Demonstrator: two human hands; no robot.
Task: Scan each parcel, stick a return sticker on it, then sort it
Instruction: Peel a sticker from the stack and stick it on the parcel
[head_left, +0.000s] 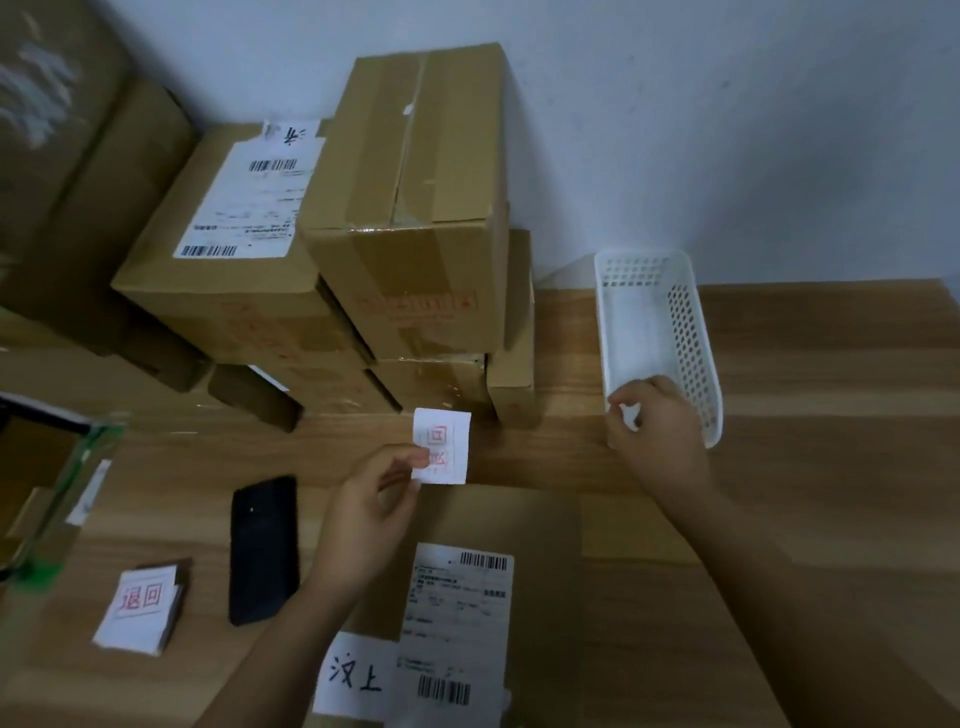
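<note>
Pale wooden tabletop (805, 364) against a plain white wall (675, 130). Your left hand (363, 512) pinches a white return sticker with red print (444, 447) above the flat brown cardboard parcel (540, 525), which lies label-up at the near edge. Your right hand (657, 431) pinches a small white piece (631, 417) at the near end of the white perforated plastic basket (696, 332). Brown cartons (415, 208) are stacked behind.

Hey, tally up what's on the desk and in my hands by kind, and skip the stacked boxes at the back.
Labelled parcel lying flat: 1
Black phone: 1
White basket: 1
Pile of return stickers: 1
Loose return sticker, pinched by the left hand: 1
Small white scrap, pinched by the right hand: 1
Green-edged box at the left edge: 1
Total: 7
</note>
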